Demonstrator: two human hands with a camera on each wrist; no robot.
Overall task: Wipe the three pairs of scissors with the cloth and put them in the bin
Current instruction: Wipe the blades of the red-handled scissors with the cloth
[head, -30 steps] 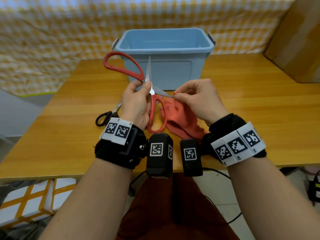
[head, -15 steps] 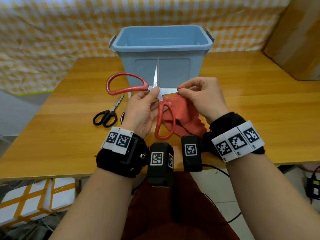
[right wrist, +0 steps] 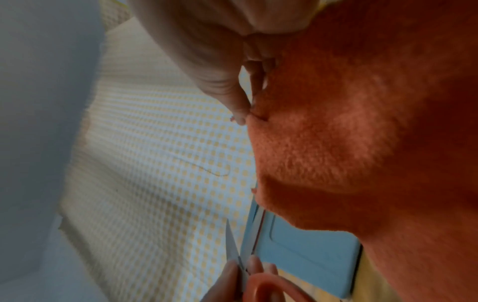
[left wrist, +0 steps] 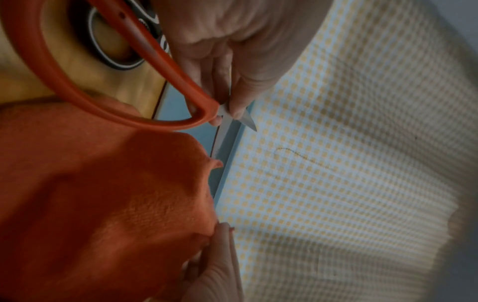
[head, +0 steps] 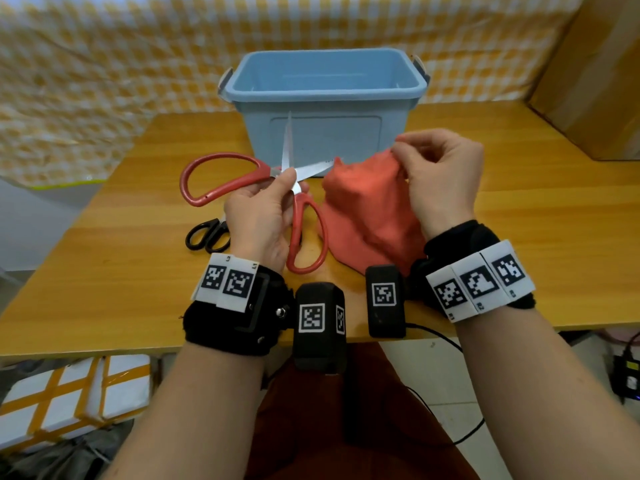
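My left hand (head: 277,199) pinches the red-handled scissors (head: 221,178) at the pivot, blades spread wide apart, one pointing up and one pointing right. In the left wrist view the red scissors (left wrist: 77,81) show the fingers (left wrist: 232,92) on the blade base. My right hand (head: 440,174) grips the red cloth (head: 367,209), lifted just right of the blade tip; the cloth (right wrist: 362,122) fills the right wrist view. A black-handled pair of scissors (head: 206,233) lies on the table left of my left wrist. The blue bin (head: 325,95) stands behind, nothing seen inside.
The wooden table (head: 519,220) ends close to my wrists. A cardboard box (head: 595,74) stands at the back right. A yellow checked cloth (head: 104,64) hangs behind the bin. A dark ring-shaped handle (left wrist: 113,40) lies on the table under the red scissors.
My right hand has pulled the cloth off the blade to the right and lifted it. The red scissors have sunk lower and tilted, one handle loop now pointing left.
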